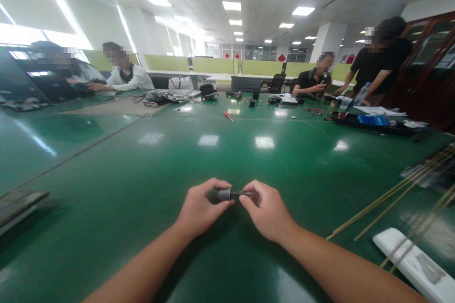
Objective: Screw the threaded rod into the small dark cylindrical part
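Above the green tabletop (pixel 177 165), both hands come together on one small metal part. My left hand (pixel 199 209) is closed around its thicker end, a grey metal cylinder (pixel 224 194), between thumb and fingers. From the cylinder a thinner dark shaft (pixel 236 193), with what looks like a ridged surface, runs to the right. My right hand (pixel 268 209) pinches this shaft between thumb and forefinger. The piece lies roughly level, and its right end is partly hidden by the right fingers. Its exact kind cannot be made out.
Thin yellowish rods (pixel 384 189) and a white elongated object (pixel 415 262) lie right of my right arm. A flat panel (pixel 21 206) sits at the left edge. Farther off are an orange-handled screwdriver (pixel 228 116), a black tray (pixel 377 125), a bottle (pixel 361 93) and several people.
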Demonstrator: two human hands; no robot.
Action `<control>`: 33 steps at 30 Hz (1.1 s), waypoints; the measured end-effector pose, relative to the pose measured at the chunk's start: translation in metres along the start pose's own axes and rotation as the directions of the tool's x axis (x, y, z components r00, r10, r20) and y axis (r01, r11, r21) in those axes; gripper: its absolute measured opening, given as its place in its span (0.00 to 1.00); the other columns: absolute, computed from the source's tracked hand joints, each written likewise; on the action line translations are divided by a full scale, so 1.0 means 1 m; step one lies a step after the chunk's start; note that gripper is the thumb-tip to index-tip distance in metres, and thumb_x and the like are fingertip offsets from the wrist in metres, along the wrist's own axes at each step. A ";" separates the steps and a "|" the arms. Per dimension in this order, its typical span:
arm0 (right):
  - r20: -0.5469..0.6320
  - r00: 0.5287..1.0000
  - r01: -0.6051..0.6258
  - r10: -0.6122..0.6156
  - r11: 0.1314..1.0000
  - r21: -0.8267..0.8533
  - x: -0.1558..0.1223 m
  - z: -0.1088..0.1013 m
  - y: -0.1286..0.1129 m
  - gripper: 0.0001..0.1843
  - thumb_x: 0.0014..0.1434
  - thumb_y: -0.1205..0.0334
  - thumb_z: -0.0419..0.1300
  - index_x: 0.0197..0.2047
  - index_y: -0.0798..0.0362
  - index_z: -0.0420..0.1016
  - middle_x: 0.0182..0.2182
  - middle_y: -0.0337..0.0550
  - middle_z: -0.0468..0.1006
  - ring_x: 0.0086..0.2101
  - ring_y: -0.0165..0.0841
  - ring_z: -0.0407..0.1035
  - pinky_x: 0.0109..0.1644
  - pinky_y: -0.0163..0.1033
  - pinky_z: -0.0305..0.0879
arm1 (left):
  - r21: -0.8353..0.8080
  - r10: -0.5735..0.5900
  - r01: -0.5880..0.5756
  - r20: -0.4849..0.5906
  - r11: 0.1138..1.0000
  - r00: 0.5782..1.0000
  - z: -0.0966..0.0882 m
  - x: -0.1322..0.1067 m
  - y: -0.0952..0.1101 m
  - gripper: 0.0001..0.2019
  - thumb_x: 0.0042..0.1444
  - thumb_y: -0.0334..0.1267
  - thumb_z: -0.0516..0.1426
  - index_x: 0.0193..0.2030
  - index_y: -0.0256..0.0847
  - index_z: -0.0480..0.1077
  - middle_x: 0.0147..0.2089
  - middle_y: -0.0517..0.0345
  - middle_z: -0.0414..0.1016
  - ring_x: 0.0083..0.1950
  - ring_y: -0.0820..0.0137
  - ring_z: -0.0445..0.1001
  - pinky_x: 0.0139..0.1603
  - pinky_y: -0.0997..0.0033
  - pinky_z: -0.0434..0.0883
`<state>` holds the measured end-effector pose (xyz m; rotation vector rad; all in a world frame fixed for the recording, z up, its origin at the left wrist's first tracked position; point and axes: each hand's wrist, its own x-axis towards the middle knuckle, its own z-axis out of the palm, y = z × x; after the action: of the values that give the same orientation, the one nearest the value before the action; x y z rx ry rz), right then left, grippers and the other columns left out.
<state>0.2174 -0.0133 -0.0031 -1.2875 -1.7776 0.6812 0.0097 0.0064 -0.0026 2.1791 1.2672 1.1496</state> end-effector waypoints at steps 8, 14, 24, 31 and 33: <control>0.000 1.000 0.006 -0.006 1.000 0.002 0.001 0.000 0.001 0.04 0.60 0.61 0.60 0.36 0.51 0.75 0.28 0.37 0.75 0.28 0.31 0.68 0.33 0.35 0.59 | -0.003 -0.005 0.005 -0.004 1.000 1.000 -0.001 0.000 -0.001 0.10 0.52 0.37 0.65 0.42 0.43 0.75 0.41 0.59 0.80 0.43 0.66 0.79 0.47 0.67 0.73; -0.005 1.000 0.001 -0.001 1.000 0.009 0.001 -0.001 0.000 0.05 0.60 0.60 0.60 0.36 0.51 0.75 0.28 0.37 0.75 0.28 0.31 0.68 0.34 0.35 0.59 | -0.009 -0.019 0.019 -0.006 1.000 1.000 -0.001 0.000 -0.001 0.10 0.52 0.38 0.66 0.41 0.43 0.75 0.41 0.59 0.80 0.44 0.66 0.79 0.48 0.68 0.73; -0.012 1.000 -0.002 0.002 1.000 0.016 0.001 -0.001 -0.002 0.04 0.60 0.60 0.60 0.36 0.51 0.74 0.28 0.37 0.75 0.28 0.31 0.68 0.34 0.35 0.59 | -0.008 -0.026 0.026 -0.012 1.000 1.000 -0.003 0.000 -0.001 0.11 0.51 0.39 0.66 0.42 0.43 0.76 0.42 0.58 0.81 0.44 0.65 0.79 0.49 0.66 0.73; -0.016 1.000 0.000 0.000 1.000 0.008 0.001 -0.001 0.000 0.05 0.60 0.59 0.60 0.36 0.51 0.75 0.28 0.37 0.75 0.28 0.31 0.68 0.33 0.35 0.59 | -0.003 -0.026 0.026 -0.022 1.000 0.999 -0.003 0.000 -0.003 0.12 0.51 0.40 0.67 0.43 0.44 0.75 0.43 0.59 0.80 0.45 0.65 0.79 0.49 0.66 0.72; -0.019 1.000 0.001 0.000 1.000 0.010 0.001 -0.001 0.000 0.05 0.60 0.59 0.60 0.36 0.51 0.74 0.28 0.37 0.75 0.28 0.31 0.69 0.34 0.35 0.59 | -0.006 -0.027 0.027 -0.022 1.000 0.999 -0.004 0.000 -0.003 0.12 0.52 0.41 0.67 0.43 0.44 0.75 0.42 0.59 0.80 0.45 0.65 0.79 0.49 0.66 0.72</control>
<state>0.2178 -0.0121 -0.0020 -1.2830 -1.7573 0.6746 0.0051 0.0080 -0.0026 2.1442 1.2969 1.1686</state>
